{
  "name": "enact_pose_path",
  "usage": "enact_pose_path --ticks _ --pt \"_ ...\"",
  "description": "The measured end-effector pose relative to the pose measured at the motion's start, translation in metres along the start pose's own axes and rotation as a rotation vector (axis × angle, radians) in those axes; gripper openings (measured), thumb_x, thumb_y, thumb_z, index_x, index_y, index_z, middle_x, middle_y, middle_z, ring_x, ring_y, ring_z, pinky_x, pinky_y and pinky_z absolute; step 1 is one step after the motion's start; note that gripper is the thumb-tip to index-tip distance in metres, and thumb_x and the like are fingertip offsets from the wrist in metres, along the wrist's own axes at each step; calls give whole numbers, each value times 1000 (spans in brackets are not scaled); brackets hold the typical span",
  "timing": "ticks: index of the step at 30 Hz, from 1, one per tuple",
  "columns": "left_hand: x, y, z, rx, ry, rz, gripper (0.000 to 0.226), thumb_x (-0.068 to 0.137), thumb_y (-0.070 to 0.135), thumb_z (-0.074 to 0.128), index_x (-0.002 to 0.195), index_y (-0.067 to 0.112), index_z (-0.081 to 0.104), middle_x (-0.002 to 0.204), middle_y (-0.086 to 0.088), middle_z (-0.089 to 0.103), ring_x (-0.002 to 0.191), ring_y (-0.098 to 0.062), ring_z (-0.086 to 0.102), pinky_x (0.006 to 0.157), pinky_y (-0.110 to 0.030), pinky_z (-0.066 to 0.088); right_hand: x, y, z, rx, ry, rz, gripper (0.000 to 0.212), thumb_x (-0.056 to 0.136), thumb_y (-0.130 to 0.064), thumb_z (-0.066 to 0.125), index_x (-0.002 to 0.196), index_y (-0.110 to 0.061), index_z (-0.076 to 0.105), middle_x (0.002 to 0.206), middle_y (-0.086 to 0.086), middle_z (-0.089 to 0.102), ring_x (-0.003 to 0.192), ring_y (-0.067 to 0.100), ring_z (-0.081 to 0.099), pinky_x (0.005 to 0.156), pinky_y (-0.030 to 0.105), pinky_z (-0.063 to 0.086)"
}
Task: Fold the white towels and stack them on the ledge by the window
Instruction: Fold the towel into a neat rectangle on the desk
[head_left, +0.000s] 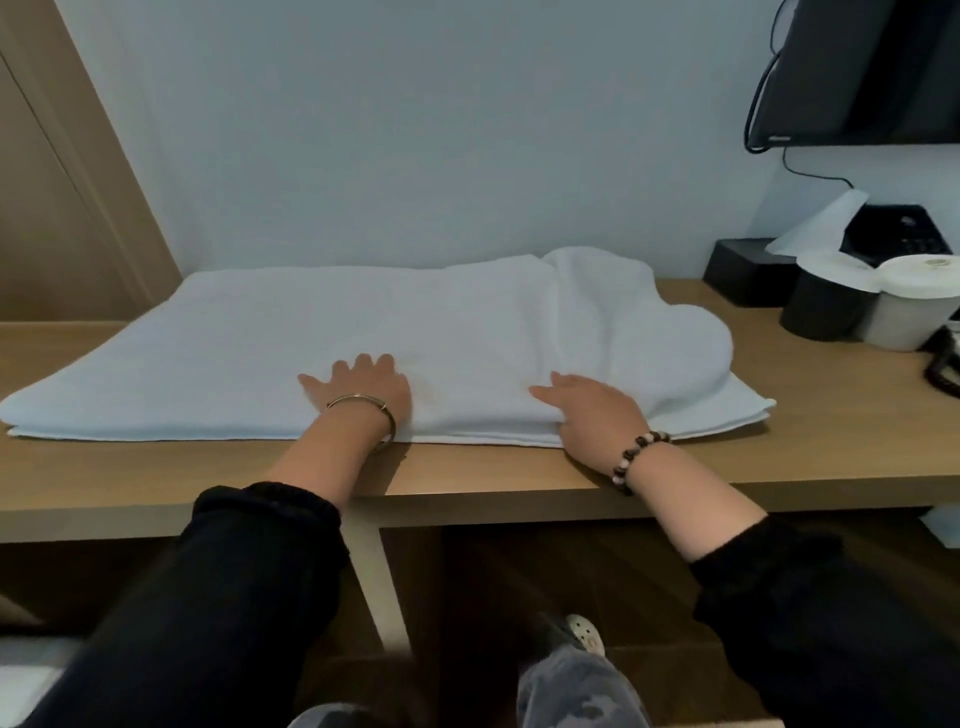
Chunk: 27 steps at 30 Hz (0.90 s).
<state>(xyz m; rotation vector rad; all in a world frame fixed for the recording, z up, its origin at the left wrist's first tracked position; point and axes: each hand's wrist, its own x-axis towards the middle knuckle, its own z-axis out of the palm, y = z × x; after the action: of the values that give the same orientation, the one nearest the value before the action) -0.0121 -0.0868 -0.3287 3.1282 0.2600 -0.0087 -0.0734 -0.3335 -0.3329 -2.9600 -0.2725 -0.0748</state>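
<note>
Item 1: left hand. I see it palm down on the white towel, fingers straight and spread, pointing away toward the wall. A metal bangle circles the wrist; the black sleeve is pushed up the forearm. It holds nothing and lies flat on the cloth.

Item 2: right hand. It is set on the towel's near edge with the thumb stretched out to the left. The fingers disappear into a raised fold of cloth, so I cannot tell whether they grip it or merely lie under it. A bead bracelet sits at the wrist.

Item 3: white towel. It lies on the wooden tabletop, with its long axis running left to right, parallel to the tabletop's front edge (layered edges show along the near side). The left part lies flat and smooth; the right end is bunched into a soft hump just beyond the right hand.

Item 4: surroundings at far right. A black tissue box, a black cup and a pale cup touching side by side, each lidded, stand well apart from the towel. A dark screen is mounted above them.
</note>
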Motion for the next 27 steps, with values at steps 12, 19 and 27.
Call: enact_pose_path --ticks 12,19,27 --pt "-14 87 15 -104 -26 444 54 97 51 13 149 38 9 159 10 3 146 -20 0 112 -56 3 -21 93 -35 -151 171 335 51 88 -6 47 135 -27 48 147 -2 41 136 17 33 116 44 1" --pt "-10 86 17 -86 -34 438 55 96 53 12 149 39 6 159 10 0 146 -19 -1 112 -56 3 -47 95 -33 -429 566 290 9 78 -2 62 76 -11 65 76 7 62 81 29 57 89 43 42" --pt "-12 85 15 -56 -50 450 55 96 53 12 149 40 2 159 9 -3 146 -19 -3 112 -56 2 -56 105 -29 -373 307 400 18 91 -12 46 102 -20 57 103 2 59 98 21 51 82 32 41"
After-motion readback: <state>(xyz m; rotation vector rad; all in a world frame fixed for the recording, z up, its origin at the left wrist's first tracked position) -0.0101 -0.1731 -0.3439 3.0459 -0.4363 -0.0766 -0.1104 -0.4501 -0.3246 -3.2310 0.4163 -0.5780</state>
